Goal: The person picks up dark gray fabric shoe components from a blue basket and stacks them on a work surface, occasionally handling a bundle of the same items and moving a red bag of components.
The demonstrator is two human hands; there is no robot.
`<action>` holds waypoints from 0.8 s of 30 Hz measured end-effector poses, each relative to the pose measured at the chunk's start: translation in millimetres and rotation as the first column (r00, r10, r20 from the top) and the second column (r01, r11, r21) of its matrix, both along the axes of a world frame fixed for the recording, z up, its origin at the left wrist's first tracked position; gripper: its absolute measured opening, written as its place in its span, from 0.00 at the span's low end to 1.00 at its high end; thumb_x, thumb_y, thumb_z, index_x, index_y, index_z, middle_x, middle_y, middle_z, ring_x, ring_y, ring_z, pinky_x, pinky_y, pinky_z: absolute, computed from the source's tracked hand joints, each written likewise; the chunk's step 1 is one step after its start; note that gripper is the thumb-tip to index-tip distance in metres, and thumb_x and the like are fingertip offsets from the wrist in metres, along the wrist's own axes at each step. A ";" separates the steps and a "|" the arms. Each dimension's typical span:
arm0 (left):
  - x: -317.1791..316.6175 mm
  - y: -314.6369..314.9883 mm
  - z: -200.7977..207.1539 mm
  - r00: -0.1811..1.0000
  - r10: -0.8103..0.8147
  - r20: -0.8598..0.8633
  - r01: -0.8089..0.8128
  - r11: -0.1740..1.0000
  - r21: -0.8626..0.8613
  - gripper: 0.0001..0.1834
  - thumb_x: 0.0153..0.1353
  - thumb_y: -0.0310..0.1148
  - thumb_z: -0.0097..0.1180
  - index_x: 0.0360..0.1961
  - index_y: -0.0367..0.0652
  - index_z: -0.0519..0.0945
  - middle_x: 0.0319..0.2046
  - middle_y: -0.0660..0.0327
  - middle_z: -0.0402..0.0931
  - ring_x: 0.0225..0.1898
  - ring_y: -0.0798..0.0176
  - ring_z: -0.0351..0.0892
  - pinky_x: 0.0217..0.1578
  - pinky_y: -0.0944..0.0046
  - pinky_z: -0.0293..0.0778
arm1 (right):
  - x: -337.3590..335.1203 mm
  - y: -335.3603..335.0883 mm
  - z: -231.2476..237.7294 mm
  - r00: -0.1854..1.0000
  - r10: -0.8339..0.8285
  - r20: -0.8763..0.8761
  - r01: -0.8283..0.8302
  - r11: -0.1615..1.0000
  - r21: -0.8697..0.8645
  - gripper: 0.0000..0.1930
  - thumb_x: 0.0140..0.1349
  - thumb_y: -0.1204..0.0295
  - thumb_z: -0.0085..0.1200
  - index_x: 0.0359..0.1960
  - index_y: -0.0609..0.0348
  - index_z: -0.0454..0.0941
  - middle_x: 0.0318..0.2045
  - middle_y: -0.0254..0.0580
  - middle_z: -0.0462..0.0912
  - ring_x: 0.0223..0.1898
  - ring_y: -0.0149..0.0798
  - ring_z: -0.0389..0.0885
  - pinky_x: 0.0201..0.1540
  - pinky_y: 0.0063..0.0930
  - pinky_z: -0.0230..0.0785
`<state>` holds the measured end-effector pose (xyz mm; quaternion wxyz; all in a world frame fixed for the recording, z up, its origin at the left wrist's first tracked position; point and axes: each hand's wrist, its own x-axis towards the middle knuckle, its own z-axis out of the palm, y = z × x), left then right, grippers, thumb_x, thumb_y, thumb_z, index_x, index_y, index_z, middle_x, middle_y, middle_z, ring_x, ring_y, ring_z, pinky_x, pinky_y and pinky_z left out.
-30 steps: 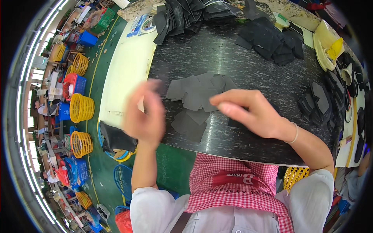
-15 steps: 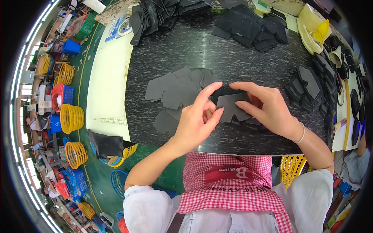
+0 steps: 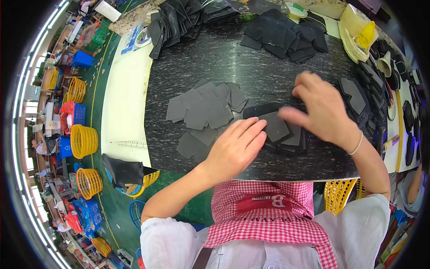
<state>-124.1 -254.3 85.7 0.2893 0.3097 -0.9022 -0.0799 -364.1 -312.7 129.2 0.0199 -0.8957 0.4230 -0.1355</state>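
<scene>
In the middle of the black speckled table [image 3: 215, 58], my left hand [image 3: 236, 148] has its fingers pressed together over the left edge of a flat dark grey cut piece [image 3: 276, 127]; its thumb is hidden. Beneath and beside that piece lie more dark cut pieces [image 3: 293, 145], loosely overlapping. My right hand [image 3: 326, 110] hovers just to the right, slightly blurred, its thumb spread from the curled fingers and nothing visible between them. Left of centre, several grey notched pieces [image 3: 204, 107] are spread in an overlapping heap.
Stacks of black pieces [image 3: 174, 22] and a pile of dark pieces [image 3: 286, 33] occupy the far side. Further dark pieces [image 3: 354, 96] stand at the right. A cream bag with a yellow item [image 3: 358, 33] lies far right. Yellow baskets [image 3: 83, 141] stand on the floor at left.
My right hand has let go of the grey piece and moved right and slightly up. My left hand's fingers have come down together onto the piece, which now sits over the small pile.
</scene>
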 end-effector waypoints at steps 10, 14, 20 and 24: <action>-17.4 12.6 11.7 0.975 -0.084 -0.205 0.131 0.965 0.228 0.20 0.42 0.24 0.69 0.40 0.43 0.78 0.56 0.48 0.65 0.57 0.42 0.66 0.56 0.46 0.65 | -17.3 41.6 -3.5 0.748 -0.167 0.642 -0.243 0.832 0.499 0.33 0.47 0.68 0.67 0.54 0.64 0.67 0.50 0.52 0.73 0.52 0.45 0.75 0.53 0.34 0.68; -16.0 -3.2 22.1 0.983 -0.125 -0.132 0.146 0.974 0.170 0.23 0.45 0.25 0.67 0.46 0.43 0.77 0.59 0.48 0.64 0.59 0.42 0.65 0.58 0.44 0.63 | -110.3 19.5 49.8 0.613 -0.540 0.577 0.076 0.767 0.637 0.30 0.50 0.70 0.64 0.56 0.62 0.68 0.49 0.46 0.76 0.52 0.35 0.73 0.56 0.28 0.65; -29.1 -73.2 19.3 0.989 -0.119 0.084 0.108 0.986 0.126 0.31 0.52 0.32 0.62 0.58 0.41 0.67 0.62 0.46 0.60 0.65 0.41 0.57 0.63 0.43 0.55 | -112.1 6.8 56.4 0.915 -0.404 -0.009 0.394 0.896 -0.204 0.35 0.40 0.77 0.67 0.56 0.57 0.71 0.54 0.44 0.71 0.57 0.48 0.68 0.59 0.37 0.61; -38.3 -166.9 20.6 0.993 0.111 0.030 -0.111 0.994 0.002 0.43 0.51 0.29 0.61 0.67 0.36 0.54 0.64 0.42 0.56 0.66 0.44 0.56 0.64 0.52 0.57 | -33.0 -61.8 14.2 0.985 0.065 0.162 -0.029 0.976 -0.216 0.20 0.50 0.71 0.61 0.46 0.61 0.75 0.49 0.45 0.74 0.52 0.47 0.73 0.54 0.34 0.66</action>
